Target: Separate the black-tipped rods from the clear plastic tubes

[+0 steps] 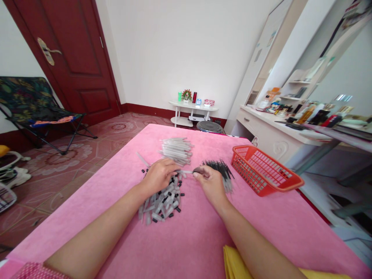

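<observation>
The left hand (161,173) and right hand (212,183) pinch opposite ends of 1 pale tube (185,171). Small pieces (166,204) lie heaped nearby.

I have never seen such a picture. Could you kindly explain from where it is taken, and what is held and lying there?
There is no machine: a person works barehanded, wearing a camera on the head that looks forward and down. The left hand and right hand hold a slim pale piece between them, too small to identify. On the pink cloth lie a bundle of pale sticks, farther away; dark-tipped sticks beside the right hand; and a loose pile of short pale and black pieces by the left hand. A red basket stands to the right.
</observation>
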Motion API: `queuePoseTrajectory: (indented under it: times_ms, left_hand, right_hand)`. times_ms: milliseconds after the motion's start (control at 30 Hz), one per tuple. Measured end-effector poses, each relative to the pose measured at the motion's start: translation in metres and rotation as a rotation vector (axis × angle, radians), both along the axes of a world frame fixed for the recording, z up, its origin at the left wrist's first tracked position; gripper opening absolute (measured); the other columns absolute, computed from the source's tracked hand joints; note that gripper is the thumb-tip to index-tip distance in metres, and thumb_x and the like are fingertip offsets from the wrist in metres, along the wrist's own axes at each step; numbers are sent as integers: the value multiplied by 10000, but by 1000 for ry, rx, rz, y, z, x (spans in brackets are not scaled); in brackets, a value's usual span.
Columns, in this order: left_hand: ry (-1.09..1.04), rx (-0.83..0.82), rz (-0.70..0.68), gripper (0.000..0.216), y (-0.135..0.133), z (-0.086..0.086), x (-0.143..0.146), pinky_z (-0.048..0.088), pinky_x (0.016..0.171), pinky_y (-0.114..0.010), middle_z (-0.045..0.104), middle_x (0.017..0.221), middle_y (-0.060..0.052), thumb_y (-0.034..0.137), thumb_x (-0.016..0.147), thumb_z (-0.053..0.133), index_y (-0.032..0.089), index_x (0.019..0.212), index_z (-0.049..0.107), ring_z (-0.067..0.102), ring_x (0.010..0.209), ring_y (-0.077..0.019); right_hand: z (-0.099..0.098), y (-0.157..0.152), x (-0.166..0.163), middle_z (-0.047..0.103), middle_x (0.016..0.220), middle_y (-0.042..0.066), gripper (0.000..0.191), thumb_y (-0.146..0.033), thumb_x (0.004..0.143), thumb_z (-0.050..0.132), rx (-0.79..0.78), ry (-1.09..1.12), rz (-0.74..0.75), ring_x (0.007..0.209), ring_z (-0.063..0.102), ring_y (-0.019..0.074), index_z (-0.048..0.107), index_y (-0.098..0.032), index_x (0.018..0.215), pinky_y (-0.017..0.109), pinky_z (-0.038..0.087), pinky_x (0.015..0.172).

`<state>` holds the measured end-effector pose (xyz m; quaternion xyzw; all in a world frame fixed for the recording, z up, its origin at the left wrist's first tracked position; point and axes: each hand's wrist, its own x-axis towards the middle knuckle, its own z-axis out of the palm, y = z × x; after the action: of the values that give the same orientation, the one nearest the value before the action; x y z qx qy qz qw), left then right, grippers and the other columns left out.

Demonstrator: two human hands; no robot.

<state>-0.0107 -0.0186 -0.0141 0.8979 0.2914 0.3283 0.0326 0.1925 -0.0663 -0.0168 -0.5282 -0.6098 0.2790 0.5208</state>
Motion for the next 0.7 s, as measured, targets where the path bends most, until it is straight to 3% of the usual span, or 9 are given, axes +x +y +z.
queuePoseTrajectory:
  times_ms: [167,333,400,500,700]
  left_hand:
    - [11,12,-2,283,-4,4,2,447,769,-320,637,919,-62,84,778,507,200,997,643,565,882,-195]
    - [6,6,21,284,-3,5,1,451,765,-316,637,923,-63,97,787,507,201,1014,642,566,885,-193]
    - [2,0,19,271,-3,4,1,451,769,-318,637,918,-64,100,791,506,197,1001,647,565,884,-192]
    - [3,-7,10,272,-2,3,1,451,769,-320,636,915,-64,95,784,510,194,995,650,564,881,-191]
    - [-3,1,1,288,-3,2,1,451,745,-317,637,908,-62,80,777,501,202,990,652,566,863,-192]
  right_hand:
    - [-1,-2,4,549,521,5,376,-412,850,432,-85,-85,33,479,506,128,551,-174,585,230,370,461]
    - [-4,2,7,622,741,9,147,-326,780,563,18,-124,44,619,553,132,587,-183,802,221,403,552]
    - [-6,3,8,602,676,-1,157,-324,797,540,17,-159,64,597,543,129,576,-185,734,220,390,548]
    - [-6,2,9,550,536,-2,362,-389,863,424,-54,-207,85,521,511,127,545,-183,591,223,355,505]
    - [-3,1,10,593,633,-16,128,-316,778,556,-5,-208,89,570,525,126,594,-195,758,214,358,531]
